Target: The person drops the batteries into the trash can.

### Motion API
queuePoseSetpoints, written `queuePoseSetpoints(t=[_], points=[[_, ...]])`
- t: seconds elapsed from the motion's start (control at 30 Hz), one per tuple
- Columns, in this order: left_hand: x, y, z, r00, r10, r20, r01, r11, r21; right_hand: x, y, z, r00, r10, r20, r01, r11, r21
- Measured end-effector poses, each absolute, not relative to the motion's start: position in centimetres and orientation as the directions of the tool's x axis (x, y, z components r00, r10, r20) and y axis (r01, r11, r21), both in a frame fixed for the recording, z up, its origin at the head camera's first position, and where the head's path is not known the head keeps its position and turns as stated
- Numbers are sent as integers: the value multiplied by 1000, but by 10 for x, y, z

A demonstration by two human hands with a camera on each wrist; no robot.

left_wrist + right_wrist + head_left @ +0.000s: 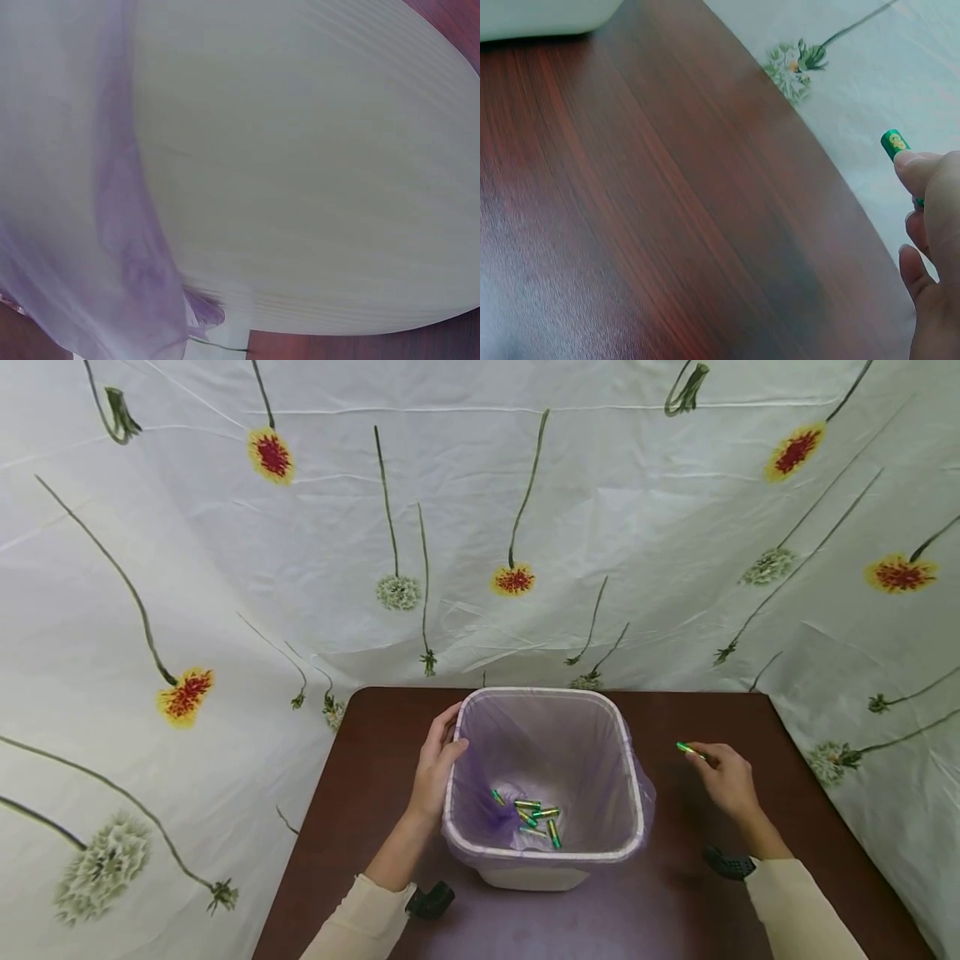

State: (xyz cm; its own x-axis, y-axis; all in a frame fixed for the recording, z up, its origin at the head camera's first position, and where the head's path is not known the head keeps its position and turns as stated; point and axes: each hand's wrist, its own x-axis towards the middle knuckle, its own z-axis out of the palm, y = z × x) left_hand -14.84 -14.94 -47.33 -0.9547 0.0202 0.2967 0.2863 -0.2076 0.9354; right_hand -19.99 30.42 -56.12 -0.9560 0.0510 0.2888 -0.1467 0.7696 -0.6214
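Observation:
A white bin [536, 853] lined with a thin purple bag [647, 793] stands on the table. My left hand [433, 768] grips its left rim, thumb over the edge and fingers outside. Several green and gold batteries [553, 833] lie loose on the bottom of the bag. To the right of the bin, my right hand [726, 777] pinches one green battery [894, 142] between thumb and fingers, held over the table. More green shows below the thumb in the right wrist view. The bin's outer wall [300, 165] and the hanging bag fill the left wrist view, where the left hand is hidden.
The dark reddish-brown table [360, 752] runs under both arms. A white sheet with printed flowers [480, 510] hangs behind it and along both sides. Black straps with devices sit at the left wrist [431, 902] and the right wrist [727, 864].

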Motion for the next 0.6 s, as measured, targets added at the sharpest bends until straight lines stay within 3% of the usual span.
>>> queuePoseSetpoints(t=[0.6], points=[[-151,-150,-476,-952,12,305,296,-205,933,-214,284,-538,-953,55,298,-156,754,-638]])
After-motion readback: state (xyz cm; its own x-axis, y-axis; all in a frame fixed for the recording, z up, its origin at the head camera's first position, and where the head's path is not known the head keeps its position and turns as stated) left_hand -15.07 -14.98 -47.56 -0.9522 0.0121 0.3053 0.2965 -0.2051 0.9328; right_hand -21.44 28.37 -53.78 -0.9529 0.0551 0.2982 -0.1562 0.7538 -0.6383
